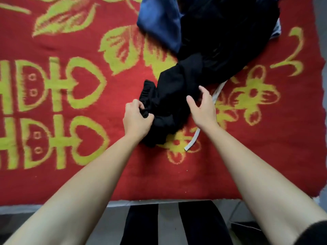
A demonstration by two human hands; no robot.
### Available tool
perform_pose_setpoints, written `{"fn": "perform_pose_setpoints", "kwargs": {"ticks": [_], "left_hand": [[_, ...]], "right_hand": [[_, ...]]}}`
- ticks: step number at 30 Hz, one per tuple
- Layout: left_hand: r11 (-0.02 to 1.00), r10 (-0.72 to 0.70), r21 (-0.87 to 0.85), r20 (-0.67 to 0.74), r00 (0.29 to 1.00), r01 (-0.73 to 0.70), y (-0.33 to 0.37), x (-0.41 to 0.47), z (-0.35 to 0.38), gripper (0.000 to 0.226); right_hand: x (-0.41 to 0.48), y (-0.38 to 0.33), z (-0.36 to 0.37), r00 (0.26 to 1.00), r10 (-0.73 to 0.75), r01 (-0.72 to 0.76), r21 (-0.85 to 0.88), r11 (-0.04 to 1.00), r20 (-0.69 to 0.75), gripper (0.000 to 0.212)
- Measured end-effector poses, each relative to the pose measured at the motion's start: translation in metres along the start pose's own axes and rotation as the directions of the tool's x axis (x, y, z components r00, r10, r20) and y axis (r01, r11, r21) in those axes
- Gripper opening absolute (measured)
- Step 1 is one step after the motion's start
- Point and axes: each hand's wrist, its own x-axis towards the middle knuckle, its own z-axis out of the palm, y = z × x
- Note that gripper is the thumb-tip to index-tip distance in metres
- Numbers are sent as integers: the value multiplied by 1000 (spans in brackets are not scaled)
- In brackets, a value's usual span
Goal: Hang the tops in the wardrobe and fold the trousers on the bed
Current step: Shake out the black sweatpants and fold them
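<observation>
My left hand: My fingers are curled tight round a bunch of the black trousers. I grip the near left part, right by the crinkly stretchy band.

My right hand: It is open. My fingers are spread and a bit bent, and my thumb sticks out to the left. It is over the right side of the black trousers. I cannot tell if my fingertips touch the cloth.

Black trousers: They lie in a scrunched-up heap on the bed, about in the middle, between my two hands. The far end runs up and to the right into the dark pile.

Dark pile: More black cloth sits far away on the right part of the bed. I cannot tell what kind of clothes it is.

Blue cloth: It is shiny and blue. It lies far away, just left of the dark pile and partly under it.

White strap: A thin white strip lies on the blanket, near my right arm. Part of it goes under my right hand.

Blanket: It is red with yellow-green leaves, hearts and flowers. It covers the bed.

My legs: They are in black, close to the near edge of the bed, on a grey floor.
</observation>
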Motion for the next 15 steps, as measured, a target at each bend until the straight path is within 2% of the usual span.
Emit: {"fn": "perform_pose_setpoints", "kwargs": {"ticks": [3,6,9,11,13,15], "left_hand": [[993,25,114,-108,994,-13,-18,14,-43,26],[966,21,254,-232,972,40,-50,33,-95,28],[900,-41,409,-272,961,154,-77,42,-126,39],[858,-98,459,-295,950,231,-87,41,-127,47],[859,-96,455,-309,946,235,-91,39,-118,52],[898,12,423,-303,953,123,-90,41,-101,49]], "right_hand": [[18,-30,6,988,127,-115,132,985,-86,92],[31,-62,14,979,186,-181,69,981,-79,85],[16,-83,43,997,47,-48,22,999,56,62],[-7,-74,65,978,-37,59,-101,993,205,59],[-31,-50,75,902,-22,154,-274,949,430,63],[-46,-25,66,802,79,177,-363,915,591,65]]}}
